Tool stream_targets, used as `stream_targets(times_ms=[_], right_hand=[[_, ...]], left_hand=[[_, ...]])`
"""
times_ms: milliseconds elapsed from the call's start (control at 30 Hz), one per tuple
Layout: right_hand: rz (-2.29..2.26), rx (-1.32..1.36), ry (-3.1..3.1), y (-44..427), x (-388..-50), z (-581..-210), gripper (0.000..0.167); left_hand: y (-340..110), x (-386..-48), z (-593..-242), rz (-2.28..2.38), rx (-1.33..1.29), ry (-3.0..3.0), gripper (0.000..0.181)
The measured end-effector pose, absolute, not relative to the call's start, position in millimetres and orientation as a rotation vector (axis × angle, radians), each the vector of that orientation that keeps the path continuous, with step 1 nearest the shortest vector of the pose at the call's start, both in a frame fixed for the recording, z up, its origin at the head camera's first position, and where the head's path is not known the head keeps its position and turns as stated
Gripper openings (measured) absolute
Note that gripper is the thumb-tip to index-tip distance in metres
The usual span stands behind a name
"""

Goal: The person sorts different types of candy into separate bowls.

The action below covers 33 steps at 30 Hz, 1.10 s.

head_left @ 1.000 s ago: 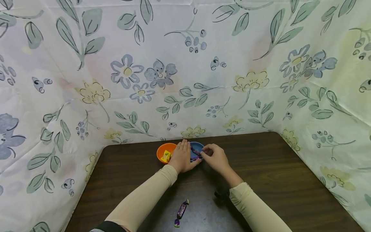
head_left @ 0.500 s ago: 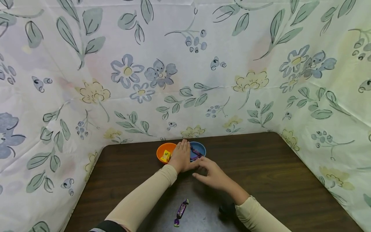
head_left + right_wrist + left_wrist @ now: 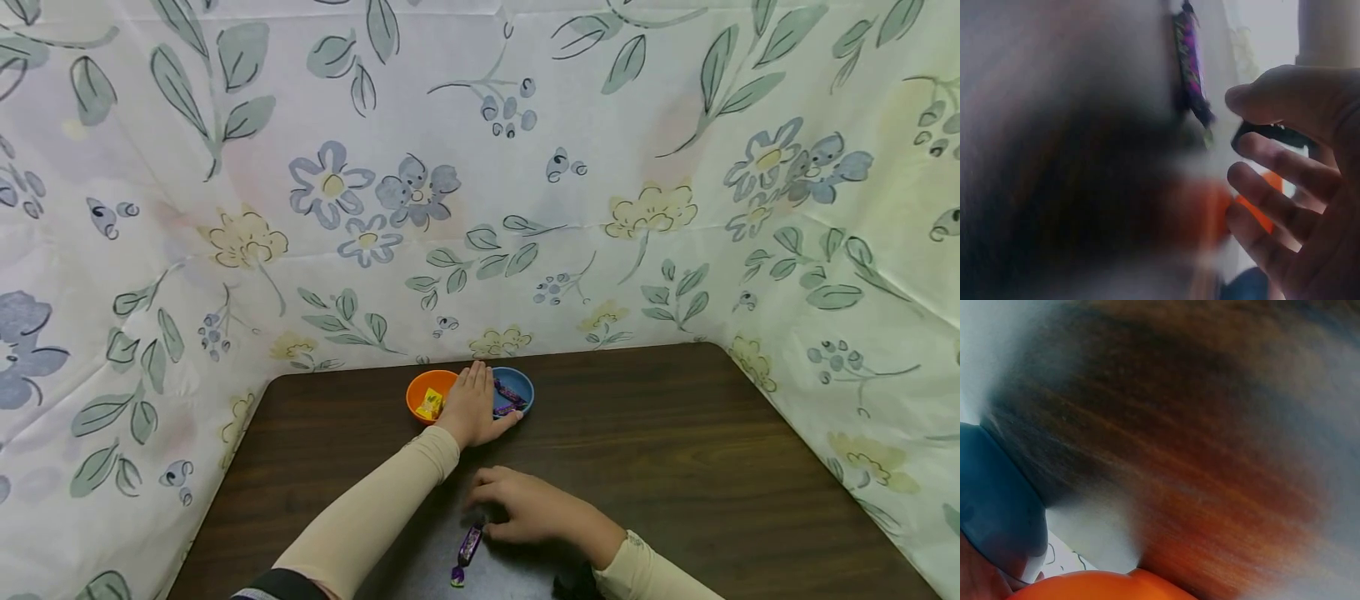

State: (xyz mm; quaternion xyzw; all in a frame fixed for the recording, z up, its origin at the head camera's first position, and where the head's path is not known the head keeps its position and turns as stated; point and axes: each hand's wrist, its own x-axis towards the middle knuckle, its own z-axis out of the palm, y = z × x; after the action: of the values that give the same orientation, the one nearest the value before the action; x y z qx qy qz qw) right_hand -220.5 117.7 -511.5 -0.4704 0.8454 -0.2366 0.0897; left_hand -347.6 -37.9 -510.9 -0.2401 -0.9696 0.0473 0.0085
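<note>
My left hand (image 3: 471, 410) lies with straight fingers over the adjoining sides of an orange bowl (image 3: 413, 387) and a blue bowl (image 3: 528, 385). Yellow-wrapped candy (image 3: 430, 404) sits in the orange one, purple-wrapped candies (image 3: 509, 393) in the blue one; the hand covers part of both. Nearer the front, a purple twist-wrapped candy (image 3: 470, 546) lies on the table beside my right hand (image 3: 528, 504). In the right wrist view, that hand's thumb and fingers (image 3: 1266, 194) are spread apart, with the candy (image 3: 1190, 62) beyond them and nothing held.
The dark wooden table (image 3: 675, 433) extends on both sides of the arms. A floral cloth (image 3: 480, 192) hangs behind and along the sides. A small black object (image 3: 576, 583) shows beneath the right wrist. The left wrist view is largely blurred tabletop (image 3: 1166, 437).
My right hand has left the blue bowl and come back toward the front, down to the candy on the table. The left hand and both bowls have stayed in place.
</note>
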Motion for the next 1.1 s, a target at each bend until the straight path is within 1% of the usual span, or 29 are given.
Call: stream_targets(times_ms=[133,500,767,933,1100], right_hand=[[-0.625,-1.473,2.516,111,-217,-515,0.028],[-0.537,-1.574,2.503,100,-212,-518,0.018],[-0.491,-1.564,2.498,98,-210,-516,0.017],[-0.546,-1.576,2.484,101,-210,-517,0.015],[-0.641,-1.521,2.511,111,-211,-516,0.012]], left_hand=[[-38,-350,-514,0.117,-0.751,-3.030,0.108],[-38,-355,-520,0.168,-0.759,-3.028,0.113],[-38,-355,-520,0.170,-0.754,-3.037,0.111],[-38,-355,-520,0.172,-0.755,-3.045,0.112],[-38,-355,-518,0.176,-0.749,-3.048,0.111]])
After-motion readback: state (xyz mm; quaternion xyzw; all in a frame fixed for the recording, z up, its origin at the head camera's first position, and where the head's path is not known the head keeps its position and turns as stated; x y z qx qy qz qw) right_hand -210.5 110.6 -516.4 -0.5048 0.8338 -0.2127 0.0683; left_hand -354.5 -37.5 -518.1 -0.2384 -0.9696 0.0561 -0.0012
